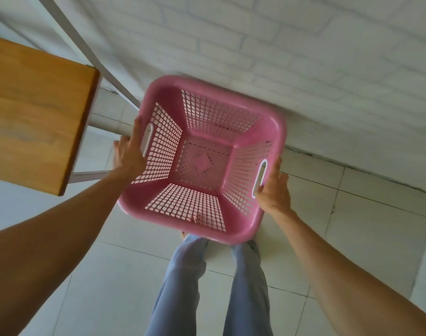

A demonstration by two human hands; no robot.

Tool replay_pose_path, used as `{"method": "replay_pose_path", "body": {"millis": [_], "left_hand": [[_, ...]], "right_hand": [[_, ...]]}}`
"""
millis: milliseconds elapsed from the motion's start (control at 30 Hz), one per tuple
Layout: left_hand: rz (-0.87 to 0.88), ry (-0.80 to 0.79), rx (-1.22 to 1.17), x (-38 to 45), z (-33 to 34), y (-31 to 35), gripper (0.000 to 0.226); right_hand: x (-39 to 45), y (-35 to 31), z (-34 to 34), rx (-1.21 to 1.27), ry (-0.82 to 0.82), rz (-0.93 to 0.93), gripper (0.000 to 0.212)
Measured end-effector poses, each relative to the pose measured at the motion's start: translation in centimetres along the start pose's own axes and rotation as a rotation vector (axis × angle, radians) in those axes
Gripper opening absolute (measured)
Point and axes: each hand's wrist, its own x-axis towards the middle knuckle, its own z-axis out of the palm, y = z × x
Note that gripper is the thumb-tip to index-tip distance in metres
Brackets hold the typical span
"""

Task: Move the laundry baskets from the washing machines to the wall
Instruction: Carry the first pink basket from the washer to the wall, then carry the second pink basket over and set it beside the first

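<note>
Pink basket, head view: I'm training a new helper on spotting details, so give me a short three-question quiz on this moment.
1. True or false: the pink basket holds folded clothes.
2. Multiple choice: what stands to the left of the basket? A) a wooden table B) a washing machine C) a chair
3. Fill in: the left hand and right hand are at the basket's two white ____, on opposite sides.

Key: 1 false, it is empty. 2 A. 3 handles.
</note>
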Motion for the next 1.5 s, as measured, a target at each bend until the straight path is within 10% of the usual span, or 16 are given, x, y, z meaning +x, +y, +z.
{"method": "replay_pose_path", "body": {"millis": [200, 633, 1500], "left_hand": [[0.027, -0.097, -0.089, -6.1, -3.8, 4.1, 0.065], [0.422, -0.203, -0.087, -24.1, -10.9, 18.6, 0.017], [1.301, -0.598, 0.291, -65.7, 12.5, 55.9, 0.057]], "right_hand": [[-5.0, -1.3, -3.7, 0.018, -0.124, 0.051, 0.064], [-20.9, -1.2, -13.3, 0.409, -0.009, 0.138, 0.065], [-53.7, 52.5, -14.2, 1.103, 0.611, 0.84, 0.065]]}}
